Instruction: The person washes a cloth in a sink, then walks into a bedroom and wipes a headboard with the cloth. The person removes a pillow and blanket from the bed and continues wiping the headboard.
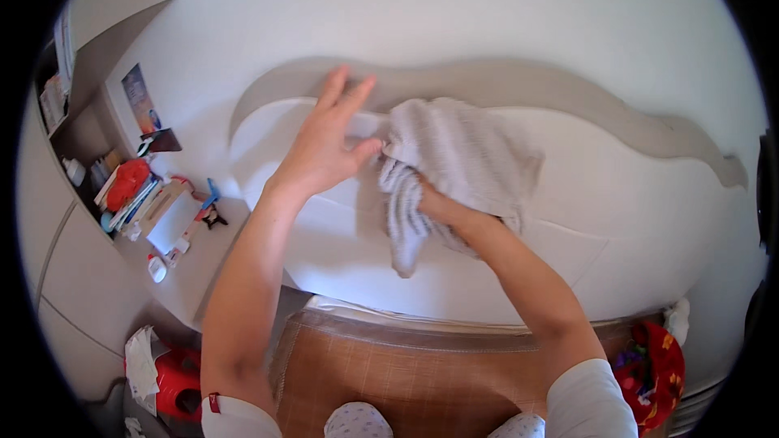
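A light grey, ribbed towel point(462, 146) is spread against the white padded front of a headboard point(649, 203), its folds hanging down on the left. My right hand point(432, 199) reaches into the towel and holds it against the headboard; the fingers are hidden in the cloth. To the left, my left hand point(329, 146) is raised with its fingers apart, slightly blurred. It holds nothing, and its thumb comes close to the towel's left edge. The headboard's wavy grey-beige top edge point(600, 101) runs behind both.
A brown woven mat point(406, 377) covers the bed below, with my knees on it. On the left, a bedside cabinet point(195, 268) bears a white bottle point(157, 268) and small items beside crowded shelves. A red stool point(180, 377) stands lower left; red patterned fabric point(661, 373) lies lower right.
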### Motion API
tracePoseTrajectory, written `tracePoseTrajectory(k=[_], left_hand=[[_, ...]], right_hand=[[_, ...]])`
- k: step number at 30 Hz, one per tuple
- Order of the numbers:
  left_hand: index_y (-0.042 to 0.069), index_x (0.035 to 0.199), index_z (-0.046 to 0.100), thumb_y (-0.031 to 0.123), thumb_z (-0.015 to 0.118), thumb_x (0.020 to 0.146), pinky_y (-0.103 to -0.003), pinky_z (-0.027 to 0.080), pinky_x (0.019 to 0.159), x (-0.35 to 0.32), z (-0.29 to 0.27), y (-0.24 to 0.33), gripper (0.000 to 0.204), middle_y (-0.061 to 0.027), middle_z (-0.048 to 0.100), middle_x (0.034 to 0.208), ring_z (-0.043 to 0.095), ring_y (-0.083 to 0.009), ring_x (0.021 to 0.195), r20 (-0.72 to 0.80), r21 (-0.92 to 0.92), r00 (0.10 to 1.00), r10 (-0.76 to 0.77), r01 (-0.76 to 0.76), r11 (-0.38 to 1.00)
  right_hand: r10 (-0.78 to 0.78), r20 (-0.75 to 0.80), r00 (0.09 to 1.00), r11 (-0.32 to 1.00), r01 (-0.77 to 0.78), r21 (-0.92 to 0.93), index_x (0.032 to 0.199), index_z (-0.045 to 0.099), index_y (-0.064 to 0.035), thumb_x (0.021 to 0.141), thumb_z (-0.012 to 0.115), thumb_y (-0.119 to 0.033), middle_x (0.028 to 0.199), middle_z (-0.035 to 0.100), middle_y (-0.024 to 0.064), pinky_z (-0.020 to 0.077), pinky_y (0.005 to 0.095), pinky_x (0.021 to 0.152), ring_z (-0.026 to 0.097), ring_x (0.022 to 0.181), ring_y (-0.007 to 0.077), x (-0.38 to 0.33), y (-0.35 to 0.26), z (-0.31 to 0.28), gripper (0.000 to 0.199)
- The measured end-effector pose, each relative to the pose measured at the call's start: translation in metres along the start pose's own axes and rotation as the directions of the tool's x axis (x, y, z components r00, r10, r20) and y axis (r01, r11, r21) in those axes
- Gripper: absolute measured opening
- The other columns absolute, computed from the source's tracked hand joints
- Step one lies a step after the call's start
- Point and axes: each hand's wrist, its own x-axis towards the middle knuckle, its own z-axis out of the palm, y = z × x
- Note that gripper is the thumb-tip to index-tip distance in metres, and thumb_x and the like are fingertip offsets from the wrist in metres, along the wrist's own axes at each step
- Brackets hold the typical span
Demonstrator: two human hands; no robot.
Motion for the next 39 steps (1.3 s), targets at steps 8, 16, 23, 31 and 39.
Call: tracePoseTrajectory(k=[8,16,23,31,39], left_hand=[[0.010,0.118,0.057,0.007,0.063,0.081,-0.033,0.041,0.094,-0.131,-0.001,-0.057,0.037,-0.0132,0.047,0.129,0.046,-0.0226,0.119,-0.118,-0.388,0.919,-0.376,0.306,0.869],[0.002,0.114,0.057,0.002,0.059,0.084,-0.030,0.046,0.087,-0.221,-0.002,-0.128,0.031,-0.0115,0.061,0.109,0.059,-0.0195,0.102,0.126,-0.574,0.857,-0.500,0.474,0.668],[-0.002,0.112,0.057,0.002,0.057,0.087,-0.029,0.047,0.084,-0.159,-0.022,-0.124,0.025,-0.0124,0.063,0.103,0.060,-0.0181,0.097,0.051,-0.748,0.911,-0.410,0.307,0.588],[0.000,0.111,0.058,0.001,0.055,0.087,-0.028,0.047,0.081,-0.112,-0.078,-0.139,0.024,-0.0114,0.065,0.098,0.061,-0.0162,0.092,-0.028,-0.806,0.787,-0.616,0.346,0.479],[0.000,0.114,0.055,0.006,0.050,0.090,-0.031,0.047,0.083,-0.086,-0.103,-0.133,0.025,-0.0121,0.064,0.096,0.061,-0.0183,0.089,-0.123,-0.670,0.777,-0.618,0.394,0.629]], right_hand=[[-0.427,-0.033,0.904,0.723,0.363,0.588,0.136,0.035,-0.0057,0.075,0.064,-0.027,0.136,0.042,0.0165,0.0255,0.0333,0.107,0.038,0.126,0.0305,0.010,-0.044,0.052,0.071],[0.312,-0.002,0.950,0.922,-0.302,0.243,0.127,0.045,-0.0017,0.077,0.062,-0.029,0.127,0.050,0.0185,0.0336,0.0345,0.102,0.043,0.122,0.0328,-0.083,0.134,-0.021,0.059],[0.195,0.206,0.959,0.949,-0.237,0.207,0.125,0.048,-0.0042,0.081,0.061,-0.030,0.122,0.053,0.0190,0.0374,0.0354,0.099,0.048,0.116,0.0342,-0.028,0.034,0.027,0.052],[-0.207,0.303,0.930,0.934,0.096,0.344,0.125,0.048,-0.0045,0.081,0.061,-0.030,0.122,0.052,0.0187,0.0368,0.0359,0.099,0.047,0.117,0.0340,0.085,-0.126,0.124,0.053],[-0.379,0.263,0.887,0.829,0.199,0.523,0.125,0.048,-0.0047,0.081,0.061,-0.030,0.123,0.052,0.0185,0.0362,0.0365,0.099,0.047,0.117,0.0339,0.102,-0.161,0.124,0.053]])
